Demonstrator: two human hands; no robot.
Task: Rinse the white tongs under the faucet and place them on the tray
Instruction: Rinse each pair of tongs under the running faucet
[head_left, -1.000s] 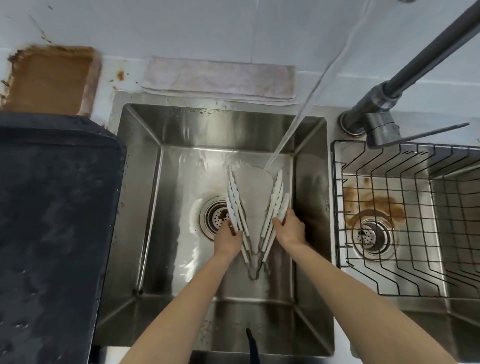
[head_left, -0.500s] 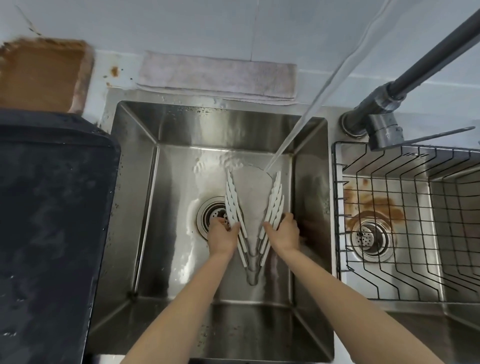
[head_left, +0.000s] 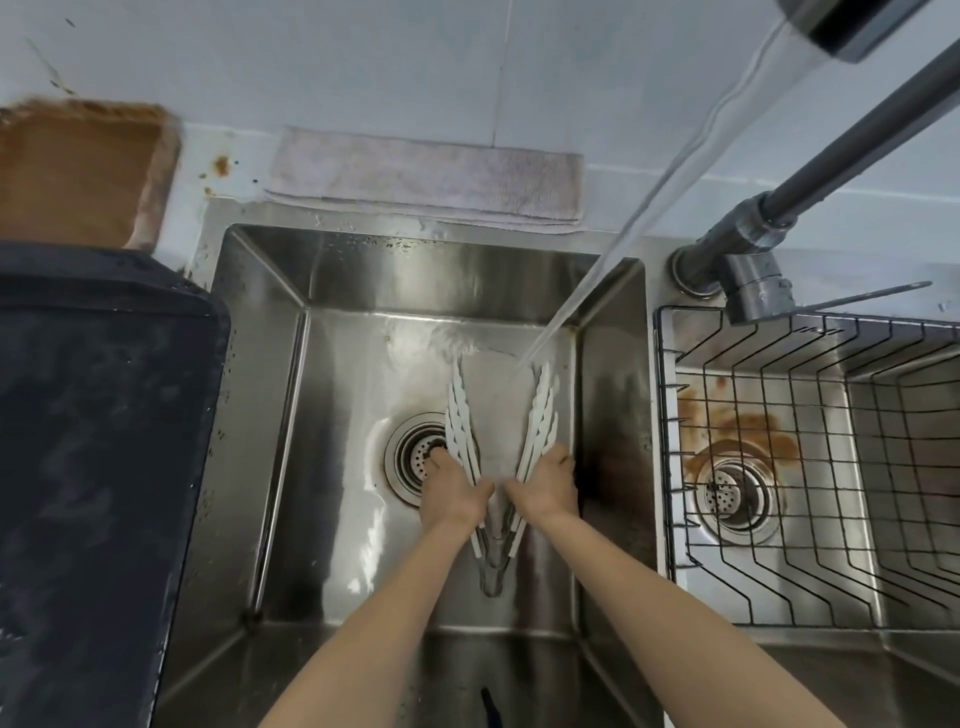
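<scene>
Two bare forearms are seen reaching in from the lower edge, uncovered by any sleeve as far as the frame shows. No glove, ring, watch or band is worn on the left hand (head_left: 453, 493) or the right hand (head_left: 546, 488).

White tongs (head_left: 540, 415) spread under faucet (head_left: 852, 26) stream, one hand (head_left: 452, 491) per arm.

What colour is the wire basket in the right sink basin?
The wire basket is black, seen best in the head view; the right sink basin beneath is steel with brown stains.
</scene>
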